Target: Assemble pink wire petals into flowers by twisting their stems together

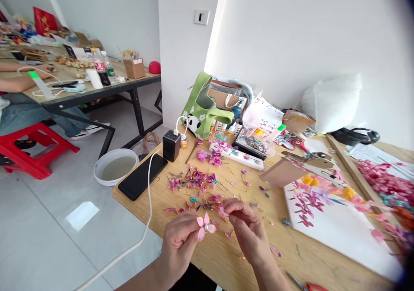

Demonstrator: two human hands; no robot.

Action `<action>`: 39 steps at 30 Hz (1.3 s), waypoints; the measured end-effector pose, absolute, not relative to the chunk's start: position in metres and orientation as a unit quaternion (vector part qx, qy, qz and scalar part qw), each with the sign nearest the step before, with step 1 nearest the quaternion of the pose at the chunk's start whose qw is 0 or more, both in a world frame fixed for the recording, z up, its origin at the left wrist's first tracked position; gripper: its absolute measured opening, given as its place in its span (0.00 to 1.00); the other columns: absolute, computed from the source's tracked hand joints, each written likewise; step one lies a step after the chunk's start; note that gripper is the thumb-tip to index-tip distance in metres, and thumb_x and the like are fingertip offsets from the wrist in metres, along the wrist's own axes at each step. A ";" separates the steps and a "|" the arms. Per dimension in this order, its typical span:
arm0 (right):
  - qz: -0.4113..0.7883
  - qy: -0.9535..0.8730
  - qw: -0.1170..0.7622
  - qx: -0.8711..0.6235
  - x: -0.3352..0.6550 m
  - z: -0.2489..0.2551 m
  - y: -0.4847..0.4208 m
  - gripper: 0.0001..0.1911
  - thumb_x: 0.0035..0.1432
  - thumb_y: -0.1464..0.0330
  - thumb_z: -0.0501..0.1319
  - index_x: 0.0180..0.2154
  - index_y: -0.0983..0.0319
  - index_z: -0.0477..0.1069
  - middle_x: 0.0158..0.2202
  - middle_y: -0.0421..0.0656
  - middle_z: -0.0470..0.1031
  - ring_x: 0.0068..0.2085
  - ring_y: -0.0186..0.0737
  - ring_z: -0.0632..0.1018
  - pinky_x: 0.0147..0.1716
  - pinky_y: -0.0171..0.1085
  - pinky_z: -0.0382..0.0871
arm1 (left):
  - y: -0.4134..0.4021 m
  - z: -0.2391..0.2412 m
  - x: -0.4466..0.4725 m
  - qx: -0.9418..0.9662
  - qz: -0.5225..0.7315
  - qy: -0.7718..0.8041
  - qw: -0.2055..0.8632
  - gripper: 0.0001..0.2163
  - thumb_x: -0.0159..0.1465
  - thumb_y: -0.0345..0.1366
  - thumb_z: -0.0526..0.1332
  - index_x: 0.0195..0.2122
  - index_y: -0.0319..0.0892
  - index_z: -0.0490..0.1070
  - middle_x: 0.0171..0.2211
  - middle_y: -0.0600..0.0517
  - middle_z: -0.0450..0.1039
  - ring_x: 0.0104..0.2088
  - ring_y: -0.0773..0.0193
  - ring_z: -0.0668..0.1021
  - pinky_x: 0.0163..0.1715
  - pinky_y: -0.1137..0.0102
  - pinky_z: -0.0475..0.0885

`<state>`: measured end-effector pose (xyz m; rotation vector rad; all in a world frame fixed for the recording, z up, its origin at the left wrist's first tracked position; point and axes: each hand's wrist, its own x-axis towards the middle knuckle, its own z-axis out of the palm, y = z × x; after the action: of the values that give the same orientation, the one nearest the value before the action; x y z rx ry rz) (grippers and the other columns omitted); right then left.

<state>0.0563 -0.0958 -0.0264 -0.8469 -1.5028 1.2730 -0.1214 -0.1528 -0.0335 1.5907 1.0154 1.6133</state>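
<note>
In the head view, my left hand (181,239) pinches a small pink flower (206,227) with a pearl-like bead at its centre and gold-edged petals. To its right, over the table's front part, my right hand (247,230) is closed with thumb and fingertips together. A pink petal shape shows at those fingertips; whether they grip it or it lies behind them is unclear. Just beyond both hands lies a loose heap of magenta wire-stemmed flowers (197,178). A single pink petal (275,251) rests on the wood right of my right wrist.
A black phone (142,176), a white cable (149,204) and a black charger (171,145) lie left. A white board with flowers (336,235) is at right; red-handled scissors (315,287) are near the front. A bucket (97,170) stands on the floor. Another person's arm (19,81) is far left.
</note>
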 end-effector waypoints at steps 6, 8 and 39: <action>0.511 -0.560 0.500 -0.419 0.074 -0.023 -0.106 0.06 0.55 0.64 0.62 0.32 0.60 0.71 0.32 0.42 0.69 0.35 0.39 0.69 0.33 0.35 0.64 | -0.131 -0.028 -0.105 0.526 0.596 0.405 0.452 0.10 0.63 0.35 0.58 0.36 0.40 0.78 0.35 0.47 0.77 0.37 0.60 0.76 0.42 0.67 0.70; 0.509 -0.536 0.503 -0.447 0.080 -0.017 -0.103 0.07 0.54 0.63 0.64 0.32 0.60 0.71 0.31 0.41 0.69 0.33 0.37 0.69 0.31 0.34 0.63 | -0.115 -0.026 -0.093 0.502 0.596 0.398 0.484 0.10 0.62 0.37 0.59 0.35 0.40 0.79 0.35 0.48 0.77 0.38 0.59 0.76 0.44 0.67 0.69; 0.675 -0.339 0.582 -0.299 0.087 -0.022 -0.074 0.12 0.54 0.61 0.65 0.38 0.61 0.74 0.31 0.44 0.77 0.32 0.37 0.76 0.35 0.37 0.69 | -0.043 -0.041 -0.040 0.488 0.615 0.378 0.490 0.07 0.60 0.35 0.61 0.30 0.40 0.77 0.28 0.53 0.74 0.32 0.64 0.73 0.39 0.71 0.66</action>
<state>0.0870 -0.0737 -0.0222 -0.6982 -0.7926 1.5769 -0.0401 -0.0435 -0.0412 1.1859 0.9191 1.4951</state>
